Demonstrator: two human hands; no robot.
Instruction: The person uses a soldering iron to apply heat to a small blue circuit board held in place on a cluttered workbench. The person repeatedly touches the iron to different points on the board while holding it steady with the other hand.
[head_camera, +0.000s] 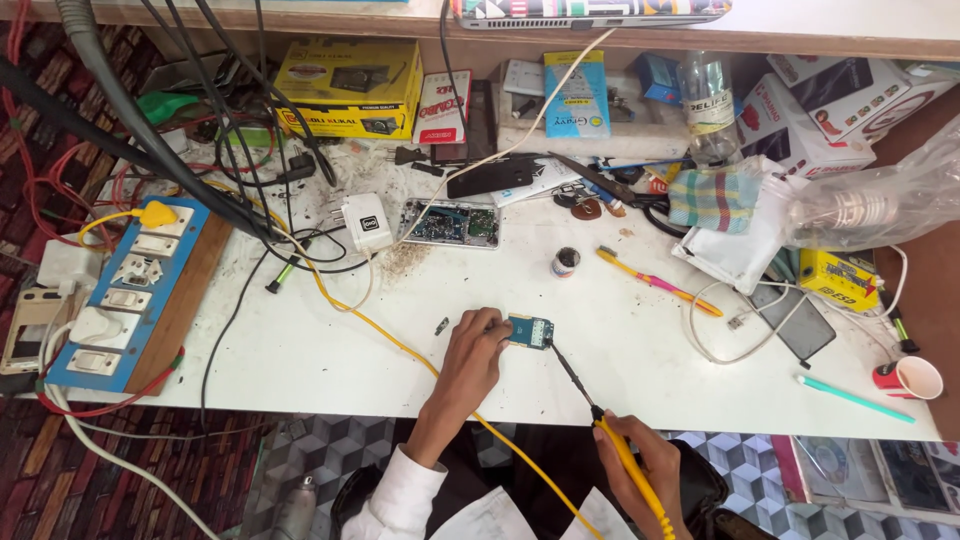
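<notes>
**Soldering iron tip on a small blue board**

We pinch a small blue rectangular circuit board (529, 331) against the white worktop (300, 350) with our left hand (478, 345), fingers closed on its nine o'clock edge. Our right hand (640, 470) is wrapped around the yellow handle of a soldering iron (600, 425), whose dark tip touches the board's four o'clock corner. The board lies near the middle of the worktop. At twelve o'clock from it sits an opened silver phone with exposed electronics (450, 223); at two o'clock lies a yellow and pink toothbrush (655, 281), with a small round dark pot (565, 262) just beside its bristles.
</notes>
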